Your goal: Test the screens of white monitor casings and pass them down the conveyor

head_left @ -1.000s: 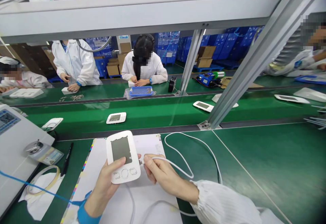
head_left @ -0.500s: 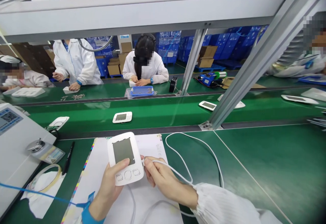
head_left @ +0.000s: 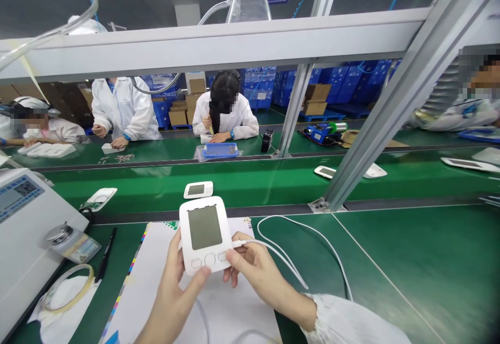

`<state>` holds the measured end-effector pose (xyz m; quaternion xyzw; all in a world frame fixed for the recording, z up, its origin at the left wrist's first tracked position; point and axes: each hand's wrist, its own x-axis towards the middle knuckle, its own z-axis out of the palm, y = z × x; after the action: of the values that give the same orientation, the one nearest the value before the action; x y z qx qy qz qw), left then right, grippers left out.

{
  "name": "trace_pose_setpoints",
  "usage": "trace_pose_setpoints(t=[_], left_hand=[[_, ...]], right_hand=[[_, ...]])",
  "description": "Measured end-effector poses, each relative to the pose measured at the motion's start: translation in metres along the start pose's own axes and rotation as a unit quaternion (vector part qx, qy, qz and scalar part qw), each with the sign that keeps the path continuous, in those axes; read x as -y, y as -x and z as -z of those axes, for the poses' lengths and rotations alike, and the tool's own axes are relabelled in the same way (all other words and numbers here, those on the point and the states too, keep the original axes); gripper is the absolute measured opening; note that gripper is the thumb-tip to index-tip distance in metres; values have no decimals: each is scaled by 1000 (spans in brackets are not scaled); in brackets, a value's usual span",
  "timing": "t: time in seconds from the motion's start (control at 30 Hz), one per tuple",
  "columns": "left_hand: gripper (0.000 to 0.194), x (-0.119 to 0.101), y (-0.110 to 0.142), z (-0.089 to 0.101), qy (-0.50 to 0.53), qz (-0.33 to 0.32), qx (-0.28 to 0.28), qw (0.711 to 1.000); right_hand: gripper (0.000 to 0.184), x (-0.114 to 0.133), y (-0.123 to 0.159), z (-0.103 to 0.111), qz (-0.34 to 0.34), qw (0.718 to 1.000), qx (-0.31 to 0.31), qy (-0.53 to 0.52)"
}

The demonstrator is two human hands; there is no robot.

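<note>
A white monitor [head_left: 205, 228] with a grey screen and outlined buttons is held up, face towards me and slightly tilted. Its lower left edge rests in my left hand [head_left: 175, 286], whose thumb presses on the front below the buttons. My right hand [head_left: 253, 266] grips the lower right edge, thumb at the right button and fingers partly behind. A white cable [head_left: 273, 246] enters the monitor's right side and runs over my right fingers, then loops on the green table. Under both hands lies a white paper sheet [head_left: 230, 312].
A conveyor belt [head_left: 253, 187] beyond carries another monitor [head_left: 198, 189] and several white parts. A metal post [head_left: 375, 109] slants at right. Left are a white machine [head_left: 35, 229], a bottle [head_left: 72, 242], a black pen [head_left: 106, 255] and a tape roll [head_left: 66, 287]. Co-workers sit and stand opposite.
My right fingers have moved from the cable's plug to the monitor's edge. My left thumb has slid from the screen down below the buttons. The belt's items have shifted slightly right; my view has tilted up.
</note>
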<state>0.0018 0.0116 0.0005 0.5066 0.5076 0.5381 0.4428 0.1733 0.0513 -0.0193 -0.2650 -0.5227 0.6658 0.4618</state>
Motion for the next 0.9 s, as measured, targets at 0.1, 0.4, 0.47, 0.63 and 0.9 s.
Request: trace_pose_setpoints(t=[0.1,0.4,0.47,0.63,0.9], left_hand=[[82,-3,6,-3,-35,12,-9,999],[80,-8,8,-4,-40,9,0,999],[83,-8,8,-4,-37,-3,-4,999],[82,-8,8,-4,-33,-17,-3,999],[97,-7,9,-1,-17,9,-4,1000]], right_hand=[[44,-1,1,0,7,1000,3,4],[43,0,4,-2,-19,1000,3,-24],[45,0,3,-3,-22,999,-3,-25],[48,-1,1,-3,-26,1000,-10,-12],[48,1,2,-3,-21,1000,-10,-11]])
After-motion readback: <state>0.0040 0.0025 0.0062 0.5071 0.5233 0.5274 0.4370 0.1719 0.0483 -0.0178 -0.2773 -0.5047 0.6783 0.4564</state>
